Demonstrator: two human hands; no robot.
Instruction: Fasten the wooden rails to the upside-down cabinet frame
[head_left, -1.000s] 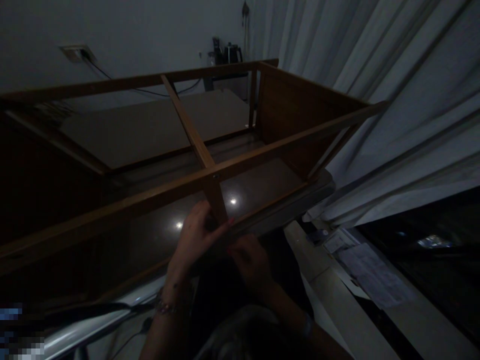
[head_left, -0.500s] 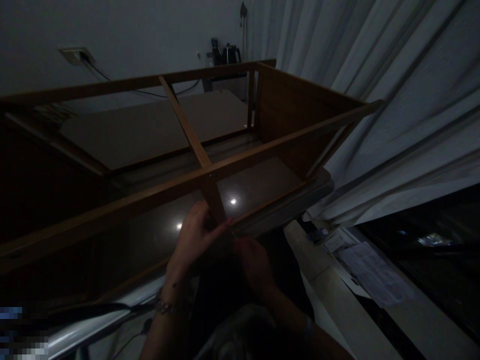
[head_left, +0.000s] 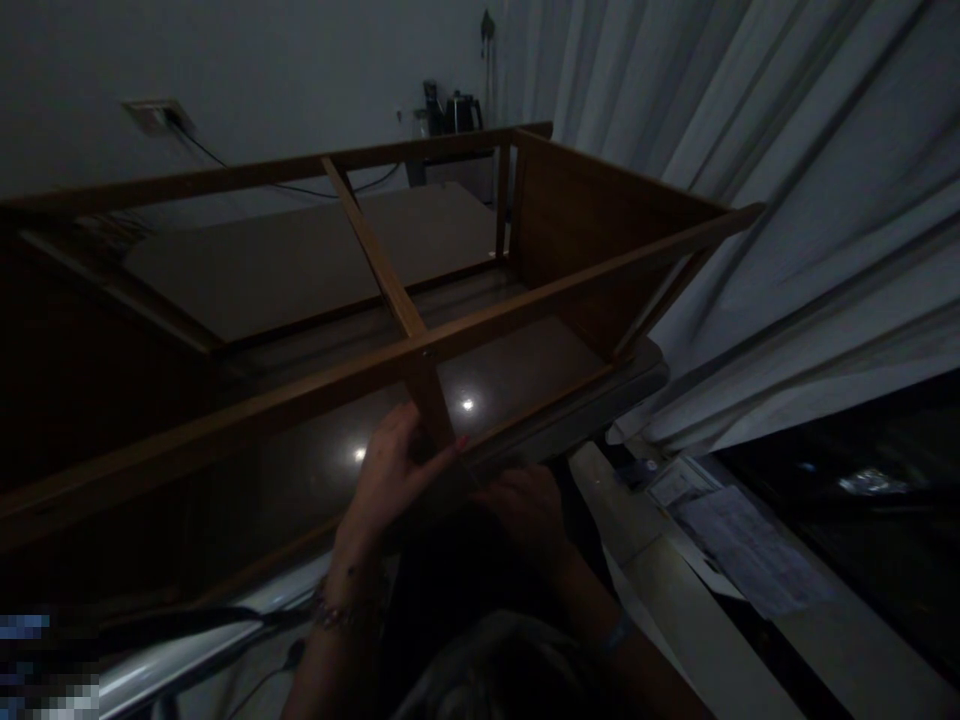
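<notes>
Two hands, left hand clasping flat wooden slat, right hand beneath, grasp unclear

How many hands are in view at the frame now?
2. The left hand grips the lower end of the centre post; the right hand is right of it, by the bottom edge of the wooden frame, its grasp too dark to tell. No others show.

Left hand raised, pinching — right hand curled low beside it.
</notes>
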